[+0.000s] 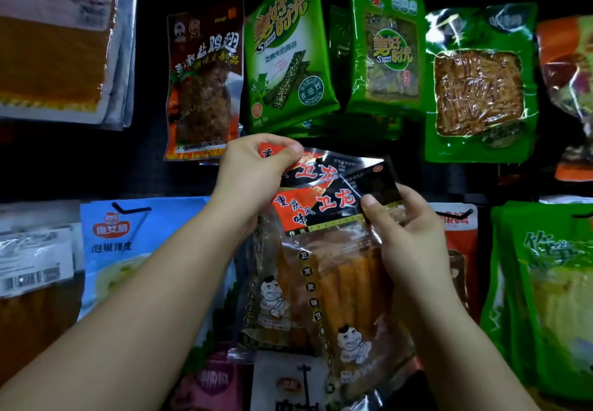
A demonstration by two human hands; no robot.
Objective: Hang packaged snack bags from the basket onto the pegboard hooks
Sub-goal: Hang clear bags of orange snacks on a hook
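Both forearms reach up from the bottom corners. The right hand (414, 237) grips the front snack bag (340, 285) at its top right, thumb pressed on the black-and-red header, fingers curled behind. The left hand (253, 176) pinches the top left corner of a second, matching bag (321, 166) that sits just behind the first, its header sticking out above. Both bags are clear w/ orange sticks inside and a cartoon figure printed on the front (tilted a bit, top to the right). They're held up in front of the dark pegboard (449, 182), not on a hook.

Behind them, lower row: a light blue bag (128, 250) at left, green bags (545, 282) at right, a pink bag (215, 381) and a white one (288, 381) at the bottom. Further up hang a brown meat packet (205, 80), two green seaweed bags (288, 47), a green pack w/ a clear window (478, 89) and orange packs (54, 41) top left.
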